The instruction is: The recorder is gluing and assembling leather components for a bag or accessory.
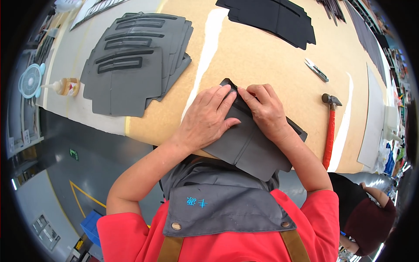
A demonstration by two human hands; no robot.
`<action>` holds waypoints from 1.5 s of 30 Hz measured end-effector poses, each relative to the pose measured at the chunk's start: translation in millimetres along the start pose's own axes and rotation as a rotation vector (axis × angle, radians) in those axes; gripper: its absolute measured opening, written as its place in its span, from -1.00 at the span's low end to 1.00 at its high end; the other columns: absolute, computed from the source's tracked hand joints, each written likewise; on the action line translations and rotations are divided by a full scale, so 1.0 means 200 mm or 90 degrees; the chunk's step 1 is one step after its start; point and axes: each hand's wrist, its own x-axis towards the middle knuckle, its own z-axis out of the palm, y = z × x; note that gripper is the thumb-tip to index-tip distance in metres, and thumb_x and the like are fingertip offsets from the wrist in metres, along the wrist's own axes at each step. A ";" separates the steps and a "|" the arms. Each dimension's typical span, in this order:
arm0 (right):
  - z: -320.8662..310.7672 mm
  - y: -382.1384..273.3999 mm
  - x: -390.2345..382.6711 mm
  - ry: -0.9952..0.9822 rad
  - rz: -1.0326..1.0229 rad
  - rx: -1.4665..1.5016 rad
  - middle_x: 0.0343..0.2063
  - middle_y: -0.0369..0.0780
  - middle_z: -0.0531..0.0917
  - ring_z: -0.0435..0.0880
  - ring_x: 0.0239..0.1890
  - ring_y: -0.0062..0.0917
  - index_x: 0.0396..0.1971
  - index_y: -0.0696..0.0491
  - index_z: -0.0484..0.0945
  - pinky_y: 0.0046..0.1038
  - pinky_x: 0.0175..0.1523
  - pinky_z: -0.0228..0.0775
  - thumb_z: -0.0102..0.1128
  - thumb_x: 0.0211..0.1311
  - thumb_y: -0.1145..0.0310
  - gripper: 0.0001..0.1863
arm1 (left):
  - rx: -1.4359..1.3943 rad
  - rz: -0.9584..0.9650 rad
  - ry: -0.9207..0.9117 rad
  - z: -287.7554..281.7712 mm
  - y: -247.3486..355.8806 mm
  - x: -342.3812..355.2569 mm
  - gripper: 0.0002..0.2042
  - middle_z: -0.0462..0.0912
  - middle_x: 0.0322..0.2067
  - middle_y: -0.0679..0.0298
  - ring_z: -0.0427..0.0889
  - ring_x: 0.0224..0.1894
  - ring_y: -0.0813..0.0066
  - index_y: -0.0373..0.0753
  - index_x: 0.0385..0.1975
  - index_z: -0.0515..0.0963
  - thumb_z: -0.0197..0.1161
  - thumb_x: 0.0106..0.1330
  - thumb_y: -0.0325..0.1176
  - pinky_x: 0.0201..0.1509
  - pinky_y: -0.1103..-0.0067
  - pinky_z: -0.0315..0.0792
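Note:
A dark grey cut panel (249, 139) with a black strip along its far edge lies at the near edge of the table, partly over it. My left hand (208, 114) rests on the panel's left part, fingers stretched out flat and fingertips at the black edge. My right hand (263, 109) pinches the folded black edge strip between thumb and fingers, close beside the left fingertips. The far corner of the panel stands up slightly. What lies under my palms is hidden.
At left lies a pile of grey panels (126, 83) beside a glue bottle (67, 87) and a small fan (31, 81). Black panels (270, 19) lie at the far side. Right are thread snips (316, 70) and a red-handled hammer (330, 131). Another person (366, 218) is at lower right.

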 end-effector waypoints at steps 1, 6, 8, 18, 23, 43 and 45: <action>0.00 0.00 0.00 0.001 -0.002 0.001 -0.24 -0.21 0.56 0.55 -0.22 -0.36 -0.06 0.17 0.63 -0.41 -0.09 0.50 0.21 -0.01 0.57 -0.59 | 0.018 0.001 -0.004 -0.02 0.01 0.00 -0.37 0.41 0.18 0.12 0.36 0.26 0.14 -0.33 0.20 0.42 0.36 0.21 -0.08 0.35 0.31 0.27; -0.02 -0.03 0.02 -0.027 0.025 0.030 -0.21 -0.19 0.55 0.54 -0.18 -0.35 -0.02 0.18 0.61 -0.39 -0.04 0.47 0.29 -0.01 0.55 -0.56 | 0.020 0.003 -0.001 0.00 0.00 -0.02 -0.37 0.42 0.18 0.11 0.34 0.28 0.14 -0.36 0.20 0.42 0.35 0.22 -0.07 0.35 0.31 0.28; -0.01 -0.04 0.03 -0.027 0.023 0.026 -0.21 -0.18 0.55 0.53 -0.17 -0.34 -0.01 0.19 0.61 -0.38 -0.02 0.46 0.31 -0.03 0.54 -0.54 | 0.017 -0.007 0.000 0.00 0.00 -0.03 -0.37 0.41 0.20 0.11 0.33 0.28 0.14 -0.35 0.20 0.42 0.33 0.23 -0.05 0.35 0.31 0.28; 0.01 -0.07 0.07 -0.068 0.031 -0.006 -0.19 -0.18 0.50 0.47 -0.18 -0.35 0.06 0.18 0.57 -0.37 -0.05 0.38 0.23 0.09 0.44 -0.54 | 0.023 0.003 -0.003 0.01 -0.01 -0.05 -0.36 0.41 0.24 0.11 0.33 0.30 0.15 -0.35 0.21 0.41 0.29 0.26 -0.01 0.37 0.31 0.26; 0.02 -0.07 0.13 -0.080 0.025 0.018 -0.21 -0.19 0.48 0.46 -0.19 -0.35 0.09 0.13 0.55 -0.37 -0.05 0.38 0.20 0.11 0.43 -0.52 | 0.018 -0.015 -0.006 -0.02 -0.02 -0.05 -0.37 0.41 0.24 0.11 0.35 0.29 0.16 -0.33 0.25 0.38 0.29 0.28 -0.05 0.38 0.32 0.26; 0.04 -0.01 0.06 -0.001 0.047 0.073 -0.22 -0.27 0.61 0.58 -0.20 -0.38 -0.04 0.02 0.67 -0.42 -0.09 0.53 0.24 0.01 0.53 -0.58 | 0.093 -0.014 0.068 -0.04 -0.07 0.04 -0.52 0.46 -0.02 0.15 0.43 0.10 0.16 -0.22 0.16 0.48 0.26 0.32 -0.10 0.23 0.32 0.30; 0.04 0.02 0.04 0.018 0.112 0.128 -0.21 -0.29 0.60 0.55 -0.19 -0.40 -0.03 0.03 0.66 -0.44 -0.07 0.52 0.22 -0.01 0.52 -0.56 | 0.077 -0.003 0.067 -0.04 -0.06 0.04 -0.52 0.46 0.01 0.14 0.43 0.11 0.14 -0.23 0.15 0.48 0.27 0.31 -0.10 0.24 0.31 0.30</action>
